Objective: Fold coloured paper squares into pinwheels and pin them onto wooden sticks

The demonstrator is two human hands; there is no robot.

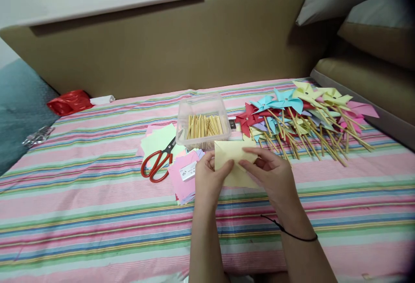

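Head view: I take the clock face as centred on the pale yellow, four-sided sheet of paper (238, 177), which both hands hold up in front of the body.

GRIP STATE. The left hand (207, 181) is closed in a pinch at the sheet's 9 o'clock edge, thumb flat on the near face, fingers behind. The right hand (277, 175) is pinched narrow on the 3 o'clock side, thumb and forefinger on the near face; I cannot tell whether its remaining fingers back the sheet.

SURROUNDINGS. At 11 o'clock stands a clear plastic rectangular container (207, 104) of straight tan sticks (202, 128). At 2 o'clock lies a heap of multicoloured paper pinwheels on sticks (300, 125). At 9 o'clock lie red-handled scissors with black blades (168, 148); between 8 and 9, a stack of pastel paper sheets (181, 190). All rest on a striped, mainly pink cloth (97, 213).

FAULTS AND CAUSES.
1. Skewed or stray crease: the thumbs sit close together, and I see no hard backing behind the sheet; uneven pressure would cause this.
2. Torn sheet: caused by the two pinches pulling apart.
3. Dropped sheet: caused by relaxing both pinches together.
4. Spilled sticks: caused by a forward push toward 11 o'clock against the container.
5. Snagging: the thin black wrist cord (281, 227) has a loose end, which could catch the pinwheel sticks if the right arm sweeps toward 2 o'clock.
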